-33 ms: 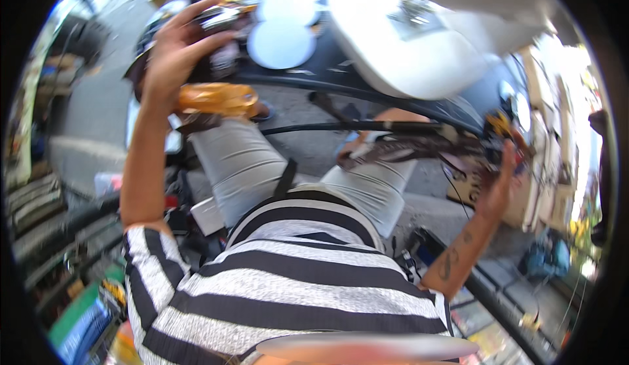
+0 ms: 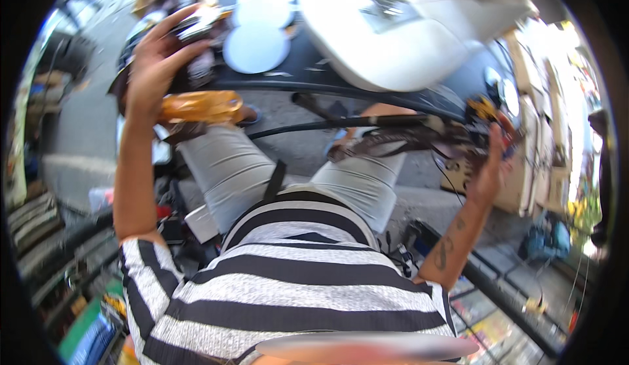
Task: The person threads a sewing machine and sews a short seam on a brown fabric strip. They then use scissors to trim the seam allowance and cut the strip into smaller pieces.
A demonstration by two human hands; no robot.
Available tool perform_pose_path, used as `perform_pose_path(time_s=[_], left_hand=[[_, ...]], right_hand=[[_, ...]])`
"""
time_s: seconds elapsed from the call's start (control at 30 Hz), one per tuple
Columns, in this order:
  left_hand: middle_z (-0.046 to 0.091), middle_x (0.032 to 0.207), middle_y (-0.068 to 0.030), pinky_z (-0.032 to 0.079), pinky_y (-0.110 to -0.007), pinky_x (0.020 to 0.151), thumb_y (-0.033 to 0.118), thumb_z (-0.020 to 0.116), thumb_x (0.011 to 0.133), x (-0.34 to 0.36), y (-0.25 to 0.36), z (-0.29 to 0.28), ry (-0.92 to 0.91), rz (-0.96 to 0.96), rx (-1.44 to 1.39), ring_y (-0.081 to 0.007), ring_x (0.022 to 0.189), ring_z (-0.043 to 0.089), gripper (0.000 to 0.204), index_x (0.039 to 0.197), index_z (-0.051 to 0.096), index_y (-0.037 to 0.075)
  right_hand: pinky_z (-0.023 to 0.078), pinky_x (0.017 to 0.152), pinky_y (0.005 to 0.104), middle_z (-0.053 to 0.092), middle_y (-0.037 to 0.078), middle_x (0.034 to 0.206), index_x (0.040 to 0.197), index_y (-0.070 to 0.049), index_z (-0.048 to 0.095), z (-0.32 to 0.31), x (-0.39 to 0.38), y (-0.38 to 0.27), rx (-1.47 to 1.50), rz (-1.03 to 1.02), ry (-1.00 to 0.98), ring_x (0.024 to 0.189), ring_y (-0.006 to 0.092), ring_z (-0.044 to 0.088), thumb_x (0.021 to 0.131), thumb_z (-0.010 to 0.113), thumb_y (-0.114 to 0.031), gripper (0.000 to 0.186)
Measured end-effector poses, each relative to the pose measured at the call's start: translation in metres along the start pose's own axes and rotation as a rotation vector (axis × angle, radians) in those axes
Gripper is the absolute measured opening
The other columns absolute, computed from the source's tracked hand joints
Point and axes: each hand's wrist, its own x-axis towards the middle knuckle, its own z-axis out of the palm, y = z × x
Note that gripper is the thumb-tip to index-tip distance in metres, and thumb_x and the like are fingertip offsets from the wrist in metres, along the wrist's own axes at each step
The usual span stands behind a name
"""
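Observation:
My left hand (image 2: 157, 63) is raised at the far left, its thumb and fingers curved around a shiny, dark-and-silver object (image 2: 195, 27). Just below that hand is a clear orange piece (image 2: 203, 106), bottle-like in shape. On the right, my right hand (image 2: 488, 165) is closed at a dark, blurred thing with a yellow part (image 2: 483, 108); most of its fingers are hidden behind it. A dark brown, crumpled strip (image 2: 393, 145) stretches leftward from there, below a black bar (image 2: 393, 121). Motion blur hides the finer details of both held things.
Beyond the bar lies a glossy dark surface (image 2: 314, 70) with pale round shapes (image 2: 257, 47) and a large white, smooth form (image 2: 360, 50). Flat cardboard (image 2: 534, 129) is stacked at the right. Dark metal racks (image 2: 72, 247) and goods crowd the lower left; a blue bag (image 2: 547, 239) lies lower right.
Most of the scene, my hands included, has shifted a little to the left in the picture. Both hands keep about the same pose on the same things.

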Motion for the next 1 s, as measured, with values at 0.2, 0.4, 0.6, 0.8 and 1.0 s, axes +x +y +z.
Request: perform_pose_path(time_s=[0.2, 0.4, 0.6, 0.8, 1.0], left_hand=[[0.069, 0.107, -0.0108, 0.051, -0.026, 0.087, -0.004, 0.071, 0.080, -0.003, 0.003, 0.008, 0.025, 0.032, -0.034, -0.0128, 0.097, 0.064, 0.060, 0.137, 0.051, 0.006], [0.066, 0.111, -0.0100, 0.049, -0.027, 0.093, 0.001, 0.073, 0.080, -0.010, -0.001, -0.008, -0.067, -0.031, -0.033, -0.0133, 0.103, 0.062, 0.068, 0.142, 0.046, 0.010], [0.067, 0.110, -0.0128, 0.053, -0.030, 0.092, 0.008, 0.077, 0.075, -0.015, -0.009, -0.011, -0.037, 0.063, -0.043, -0.0161, 0.097, 0.066, 0.072, 0.140, 0.048, 0.011], [0.060, 0.120, -0.0085, 0.053, -0.024, 0.082, -0.012, 0.067, 0.080, -0.016, -0.002, -0.012, -0.116, 0.016, -0.363, -0.0110, 0.094, 0.062, 0.067, 0.140, 0.040, -0.002], [0.060, 0.118, -0.0067, 0.053, -0.024, 0.082, -0.012, 0.070, 0.076, -0.016, 0.002, -0.012, -0.098, -0.034, -0.380, -0.0097, 0.095, 0.061, 0.076, 0.143, 0.037, 0.000]], right_hand=[[0.034, 0.046, 0.0173, 0.063, -0.002, 0.080, 0.108, -0.007, 0.065, 0.001, 0.024, 0.023, -0.148, -0.195, 0.044, 0.059, -0.0002, 0.050, 0.092, 0.066, -0.020, 0.020], [0.047, 0.070, 0.0248, 0.063, 0.002, 0.089, 0.112, -0.005, 0.067, 0.002, 0.055, 0.033, -0.626, -0.365, -0.013, 0.077, 0.0081, 0.055, 0.092, 0.067, -0.023, 0.027], [0.046, 0.061, 0.0255, 0.060, 0.006, 0.080, 0.093, -0.001, 0.062, 0.019, 0.030, 0.001, -0.384, -0.598, 0.002, 0.067, 0.0109, 0.054, 0.098, 0.056, -0.034, 0.035], [0.024, 0.039, 0.0203, 0.035, -0.003, 0.065, 0.092, -0.008, 0.049, 0.105, -0.094, -0.029, 0.181, 0.062, -0.762, 0.047, 0.0035, 0.028, 0.090, 0.038, -0.072, 0.065], [0.023, 0.038, 0.0171, 0.033, -0.005, 0.070, 0.120, -0.002, 0.048, 0.207, -0.096, -0.031, 0.482, 0.941, -1.172, 0.046, 0.0018, 0.028, 0.104, 0.033, -0.043, 0.047]])
